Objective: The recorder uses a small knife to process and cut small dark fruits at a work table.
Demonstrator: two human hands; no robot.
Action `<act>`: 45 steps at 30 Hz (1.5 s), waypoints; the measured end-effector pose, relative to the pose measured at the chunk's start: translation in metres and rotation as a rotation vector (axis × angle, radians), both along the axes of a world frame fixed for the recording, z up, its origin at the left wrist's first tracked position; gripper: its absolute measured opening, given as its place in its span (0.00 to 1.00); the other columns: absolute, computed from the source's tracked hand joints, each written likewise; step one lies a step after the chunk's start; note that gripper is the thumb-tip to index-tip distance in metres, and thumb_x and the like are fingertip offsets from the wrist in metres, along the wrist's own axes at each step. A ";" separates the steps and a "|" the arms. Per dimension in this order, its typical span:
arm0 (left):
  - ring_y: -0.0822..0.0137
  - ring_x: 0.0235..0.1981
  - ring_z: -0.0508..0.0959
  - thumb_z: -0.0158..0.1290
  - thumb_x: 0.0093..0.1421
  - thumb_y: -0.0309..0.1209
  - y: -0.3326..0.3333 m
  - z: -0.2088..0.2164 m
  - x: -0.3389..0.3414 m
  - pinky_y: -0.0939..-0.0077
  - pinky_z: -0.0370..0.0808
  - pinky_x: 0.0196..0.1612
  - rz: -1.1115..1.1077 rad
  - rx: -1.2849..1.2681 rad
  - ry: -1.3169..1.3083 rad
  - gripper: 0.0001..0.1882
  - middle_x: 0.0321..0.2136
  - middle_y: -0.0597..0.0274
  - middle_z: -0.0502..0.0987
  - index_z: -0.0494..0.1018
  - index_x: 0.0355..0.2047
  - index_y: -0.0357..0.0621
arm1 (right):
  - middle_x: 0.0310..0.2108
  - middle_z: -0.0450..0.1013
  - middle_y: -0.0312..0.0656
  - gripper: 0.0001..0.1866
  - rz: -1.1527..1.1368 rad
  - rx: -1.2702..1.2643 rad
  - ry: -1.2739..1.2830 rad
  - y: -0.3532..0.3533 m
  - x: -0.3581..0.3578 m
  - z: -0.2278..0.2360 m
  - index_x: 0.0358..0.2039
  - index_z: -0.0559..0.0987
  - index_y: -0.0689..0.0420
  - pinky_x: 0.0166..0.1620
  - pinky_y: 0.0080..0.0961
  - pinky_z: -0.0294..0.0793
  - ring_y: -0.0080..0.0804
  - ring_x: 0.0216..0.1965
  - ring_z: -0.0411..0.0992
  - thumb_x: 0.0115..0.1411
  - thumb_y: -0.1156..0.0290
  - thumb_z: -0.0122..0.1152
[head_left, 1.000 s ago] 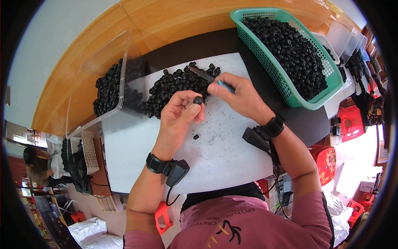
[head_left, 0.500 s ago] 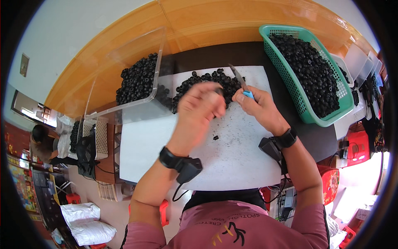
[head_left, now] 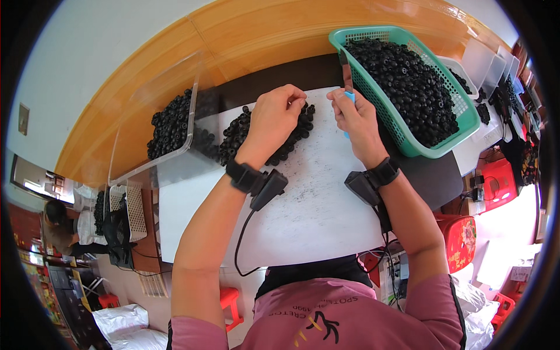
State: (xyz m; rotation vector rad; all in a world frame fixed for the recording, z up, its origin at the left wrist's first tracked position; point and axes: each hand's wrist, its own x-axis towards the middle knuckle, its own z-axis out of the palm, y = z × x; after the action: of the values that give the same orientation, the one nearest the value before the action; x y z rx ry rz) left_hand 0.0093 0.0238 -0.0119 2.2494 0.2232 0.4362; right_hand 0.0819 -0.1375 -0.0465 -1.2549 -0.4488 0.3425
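My left hand (head_left: 275,119) is over the right part of a loose pile of small black ring-shaped parts (head_left: 234,137), its thumb and fingers pinched together. What they hold, if anything, is hidden. In my right hand (head_left: 357,119) is a knife (head_left: 349,98) with a light blue handle, its blade pointing up and away beside the green basket's corner. The two hands are apart. Beneath them lies a white sheet (head_left: 280,224), dotted with fine black crumbs in front of the pile.
A clear plastic bin (head_left: 149,170) of similar black parts lies at the left. At the right stands a green perforated basket (head_left: 402,125) full of black pieces, on the dark tabletop (head_left: 426,178). Another person (head_left: 58,227) is at far left.
My hands have separated: the left went to the pile, and the dark piece in its fingers no longer shows. The knife turned more upright. The whole view has shifted.
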 end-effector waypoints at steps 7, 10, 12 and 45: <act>0.52 0.37 0.76 0.54 0.55 0.32 -0.017 -0.015 0.010 0.60 0.72 0.39 -0.039 0.696 0.069 0.07 0.28 0.55 0.76 0.76 0.29 0.41 | 0.22 0.61 0.26 0.13 0.039 -0.011 -0.017 -0.002 -0.001 0.002 0.35 0.76 0.59 0.23 0.11 0.54 0.10 0.22 0.55 0.65 0.62 0.53; 0.52 0.35 0.76 0.54 0.55 0.31 -0.016 0.005 -0.015 0.61 0.71 0.38 -0.052 0.482 0.052 0.07 0.28 0.54 0.75 0.75 0.29 0.39 | 0.22 0.59 0.25 0.13 0.036 -0.032 -0.037 -0.004 -0.002 0.002 0.36 0.76 0.59 0.23 0.10 0.51 0.10 0.21 0.53 0.66 0.61 0.51; 0.57 0.29 0.76 0.55 0.55 0.27 -0.006 0.015 -0.037 0.68 0.71 0.33 -0.083 0.409 0.055 0.06 0.26 0.53 0.76 0.74 0.30 0.37 | 0.22 0.60 0.26 0.13 0.044 -0.044 -0.057 -0.004 -0.002 0.006 0.36 0.76 0.59 0.23 0.10 0.51 0.10 0.21 0.53 0.66 0.61 0.51; 0.77 0.29 0.76 0.58 0.55 0.23 -0.004 -0.025 -0.090 0.84 0.72 0.32 -0.026 -0.269 -0.066 0.09 0.29 0.65 0.75 0.76 0.38 0.40 | 0.25 0.70 0.29 0.12 0.477 -0.242 -0.077 0.002 -0.029 0.005 0.35 0.77 0.58 0.28 0.13 0.60 0.12 0.26 0.61 0.60 0.61 0.60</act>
State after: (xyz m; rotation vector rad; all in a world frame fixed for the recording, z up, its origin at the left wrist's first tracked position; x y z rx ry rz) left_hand -0.0805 0.0195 -0.0372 1.9694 0.2047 0.4386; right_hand 0.0532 -0.1356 -0.0416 -1.3919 -0.7935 0.7717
